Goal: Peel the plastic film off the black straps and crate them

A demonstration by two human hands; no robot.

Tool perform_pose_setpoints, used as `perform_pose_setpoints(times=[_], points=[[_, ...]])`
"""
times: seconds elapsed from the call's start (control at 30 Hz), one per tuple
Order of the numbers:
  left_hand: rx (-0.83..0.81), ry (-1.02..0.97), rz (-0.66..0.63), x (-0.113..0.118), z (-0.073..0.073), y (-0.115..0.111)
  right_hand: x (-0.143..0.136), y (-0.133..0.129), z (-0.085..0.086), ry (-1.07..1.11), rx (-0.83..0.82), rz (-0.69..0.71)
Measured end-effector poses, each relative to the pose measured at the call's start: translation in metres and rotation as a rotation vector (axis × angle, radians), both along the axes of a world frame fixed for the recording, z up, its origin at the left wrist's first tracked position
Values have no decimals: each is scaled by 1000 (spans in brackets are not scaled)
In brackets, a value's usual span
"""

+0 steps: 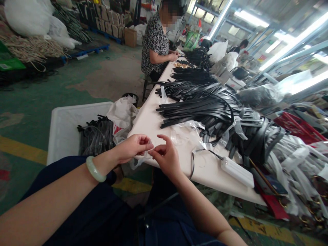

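Note:
At the near edge of the white table [146, 119], my left hand [132, 148], with a pale green bangle on its wrist, pinches a thin piece of clear plastic [138, 163] between thumb and fingers. Part of the plastic hangs below the fingers. My right hand [166, 157] meets it from the other side, thumb and a fingertip pressed together at the plastic, index finger raised. How the plastic runs between the fingertips is too small to make out. Beyond the hands, bundles of black straps [194, 109] lie across the table, with loose clear plastic wrap [187, 131] beside them.
A white bin [82, 107] with wrapped black pieces [96, 136] stands at the left, a whitish bag [123, 114] on its rim. A white power bank [237, 172] with a black cable lies on the table's right. A co-worker [156, 44] sits farther along.

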State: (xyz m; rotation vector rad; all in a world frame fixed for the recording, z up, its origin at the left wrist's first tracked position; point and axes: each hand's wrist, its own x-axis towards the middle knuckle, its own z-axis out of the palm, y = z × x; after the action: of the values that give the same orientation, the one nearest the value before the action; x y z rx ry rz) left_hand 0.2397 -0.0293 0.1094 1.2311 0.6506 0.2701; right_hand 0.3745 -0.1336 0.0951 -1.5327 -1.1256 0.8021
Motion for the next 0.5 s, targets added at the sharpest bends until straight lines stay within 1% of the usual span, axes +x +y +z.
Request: perform_pose_setpoints(times=[0.07,0.13,0.2,0.23,0.27,0.33,0.4,0.43,0.5], points=[[65,7,49,0,-1,0,-4,0,3,24,-5,-7],[155,0,99,-1,-3,1,-2,3,3,56,2,20],[271,3,152,-2,-5,4,10,14,1,128,-34,64],[344,22,175,-2,-6,6,21,22,-1,184,-86,45],[424,47,197,-3,-6,7,34,31,-4,240,-148,0],[584,92,217,-3,-6,11,63,54,-10,337,-268,-170],[711,104,203,-4,-4,12,89,76,-17,403,-309,-283],[756,101,191,-5,-3,11,98,85,-21,433,-309,-313],[812,97,169,-6,1,9,109,99,-28,500,-305,-371]])
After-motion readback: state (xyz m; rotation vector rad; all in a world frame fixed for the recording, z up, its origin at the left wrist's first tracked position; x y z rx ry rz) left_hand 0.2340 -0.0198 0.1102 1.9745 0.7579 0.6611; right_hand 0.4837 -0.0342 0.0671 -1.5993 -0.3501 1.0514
